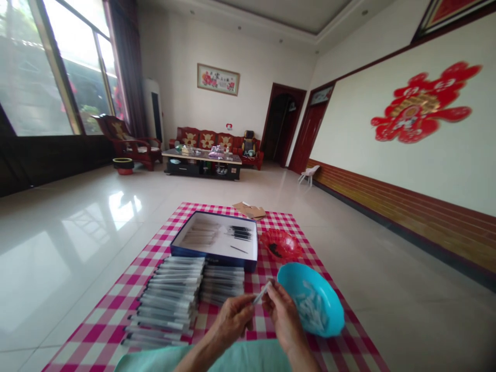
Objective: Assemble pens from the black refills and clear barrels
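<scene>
Between my two hands is a slim, whitish pen (262, 292), tilted up to the right. My left hand (234, 316) has its fingers closed on the lower end. At the upper end my right hand (282, 305) pinches it, close to the rim of a blue bowl (336, 310). In that bowl lie several small whitish pieces, like pen caps (312, 310). Left of my hands, a stack of clear pens with dark ends (166, 294) covers the cloth. Another bundle of pens (222, 281) lies beside it, nearer the middle.
A shallow box (228, 260) behind the pens holds thin clear tubes (199, 232) and dark refills (241, 232). Right of it stands a red dish (289, 243) with small dark bits. Cardboard (251, 210) lies at the far edge of the checked tablecloth (116, 305).
</scene>
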The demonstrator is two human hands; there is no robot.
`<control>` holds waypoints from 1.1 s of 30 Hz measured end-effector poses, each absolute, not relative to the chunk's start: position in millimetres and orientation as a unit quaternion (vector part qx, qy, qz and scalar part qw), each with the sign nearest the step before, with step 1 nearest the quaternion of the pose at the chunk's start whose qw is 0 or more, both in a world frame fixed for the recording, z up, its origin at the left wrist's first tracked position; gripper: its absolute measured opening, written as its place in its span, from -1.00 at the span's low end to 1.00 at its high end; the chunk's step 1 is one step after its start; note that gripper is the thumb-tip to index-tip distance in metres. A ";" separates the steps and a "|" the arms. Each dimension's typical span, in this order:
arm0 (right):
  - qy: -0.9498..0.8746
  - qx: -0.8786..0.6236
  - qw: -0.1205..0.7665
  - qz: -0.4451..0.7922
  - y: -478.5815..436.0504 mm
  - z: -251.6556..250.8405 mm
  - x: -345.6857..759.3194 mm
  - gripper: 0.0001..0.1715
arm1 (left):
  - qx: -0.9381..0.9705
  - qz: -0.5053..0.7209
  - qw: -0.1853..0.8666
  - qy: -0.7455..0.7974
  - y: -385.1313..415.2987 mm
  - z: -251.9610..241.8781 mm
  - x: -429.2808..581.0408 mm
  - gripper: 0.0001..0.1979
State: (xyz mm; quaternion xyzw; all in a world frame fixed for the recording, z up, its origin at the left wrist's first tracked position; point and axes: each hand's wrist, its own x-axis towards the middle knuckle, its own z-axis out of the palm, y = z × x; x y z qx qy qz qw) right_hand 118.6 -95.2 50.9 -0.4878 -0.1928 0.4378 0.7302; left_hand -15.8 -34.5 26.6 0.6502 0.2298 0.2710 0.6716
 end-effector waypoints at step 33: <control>-0.183 -0.496 0.698 0.482 -95.3 37.5 94.0 -0.61 | 0.876 0.250 0.233 0.341 -48.3 32.5 -30.1 -0.69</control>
